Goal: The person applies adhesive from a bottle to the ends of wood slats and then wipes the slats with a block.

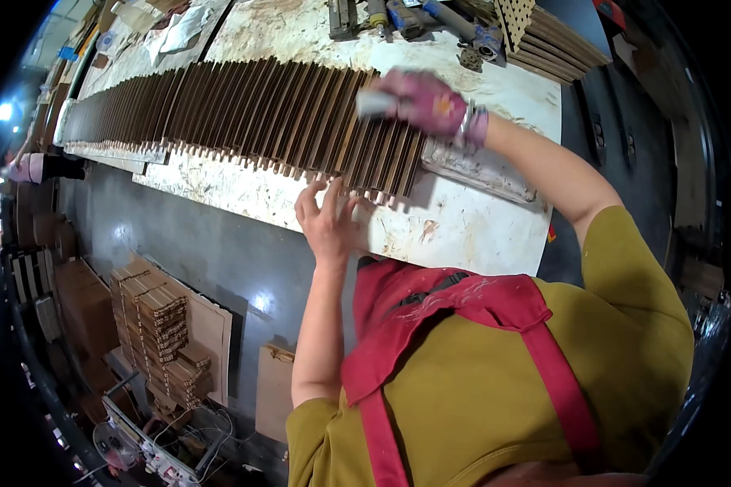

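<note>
A long row of dark brown wooden slats (260, 114) stands packed side by side along the table, with pale round pegs sticking out of their ends. My bare left hand (329, 215) is at the near edge of the row, its fingers spread and the tips at the peg ends. Over the right part of the row is my right hand (426, 101), in a pink glove and blurred by motion. It is closed around a small white pad (375, 103), whose exact kind is too smeared to make out. The pad lies over the slats' upper edges.
The white table (495, 227) is stained brown. Several power tools (439, 20) lie at its far side, beside a stack of perforated boards (544, 45). A flat tray-like piece (483, 174) sits right of the row. Bundled wood parts (158, 316) and a fan (115, 442) stand at lower left.
</note>
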A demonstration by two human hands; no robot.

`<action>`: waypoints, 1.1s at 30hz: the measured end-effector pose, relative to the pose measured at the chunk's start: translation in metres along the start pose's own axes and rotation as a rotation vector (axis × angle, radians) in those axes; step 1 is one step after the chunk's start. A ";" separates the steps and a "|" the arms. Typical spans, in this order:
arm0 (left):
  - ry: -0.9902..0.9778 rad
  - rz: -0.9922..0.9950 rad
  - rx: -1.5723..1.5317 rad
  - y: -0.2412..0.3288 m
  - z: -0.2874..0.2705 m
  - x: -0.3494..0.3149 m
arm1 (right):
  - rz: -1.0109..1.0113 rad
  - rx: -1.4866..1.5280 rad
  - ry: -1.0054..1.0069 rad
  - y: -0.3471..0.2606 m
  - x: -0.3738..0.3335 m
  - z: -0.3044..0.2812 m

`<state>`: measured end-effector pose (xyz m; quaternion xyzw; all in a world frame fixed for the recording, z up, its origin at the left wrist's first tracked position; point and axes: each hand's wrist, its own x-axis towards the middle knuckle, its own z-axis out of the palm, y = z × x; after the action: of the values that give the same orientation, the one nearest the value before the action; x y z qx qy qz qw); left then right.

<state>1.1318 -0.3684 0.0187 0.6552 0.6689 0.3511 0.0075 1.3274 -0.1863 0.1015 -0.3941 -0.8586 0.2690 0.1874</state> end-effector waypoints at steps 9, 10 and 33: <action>-0.013 -0.205 -0.252 0.004 0.005 -0.011 | -0.408 -0.168 -0.100 -0.041 -0.042 0.034; -0.003 -0.221 -0.259 0.004 0.006 -0.013 | -0.321 -0.098 -0.091 -0.041 -0.029 0.037; -0.084 -0.098 -0.253 0.043 0.019 -0.024 | -0.022 -0.126 0.051 0.012 -0.020 -0.014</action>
<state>1.1820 -0.3853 0.0142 0.6296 0.6495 0.4043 0.1352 1.3538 -0.1907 0.1030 -0.4024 -0.8731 0.2023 0.1867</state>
